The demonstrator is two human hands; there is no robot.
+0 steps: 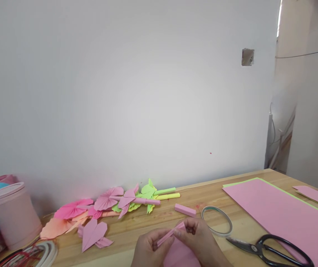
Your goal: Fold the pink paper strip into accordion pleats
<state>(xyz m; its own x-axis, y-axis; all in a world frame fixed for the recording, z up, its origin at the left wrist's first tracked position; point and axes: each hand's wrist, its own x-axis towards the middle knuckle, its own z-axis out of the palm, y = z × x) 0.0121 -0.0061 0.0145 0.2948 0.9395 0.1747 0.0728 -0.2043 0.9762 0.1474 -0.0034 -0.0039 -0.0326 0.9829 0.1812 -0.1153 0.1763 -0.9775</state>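
Between my hands is a pink sheet of paper with a narrow folded strip along its upper edge. My left hand pinches the left end of that fold. The right end is pinched by my right hand, thumb on top. Just beyond my fingers lies a small pink folded paper bar. A roll of tape lies flat to the right of my right hand, and black-handled scissors rest beside it with the blades pointing left. The lower part of the held sheet runs out of view.
Several folded paper fans with stems lie along the wall. A pink paper heart is in front of them. At the left stand a pink canister and coiled cords. Stacked pink sheets cover the table's right side.
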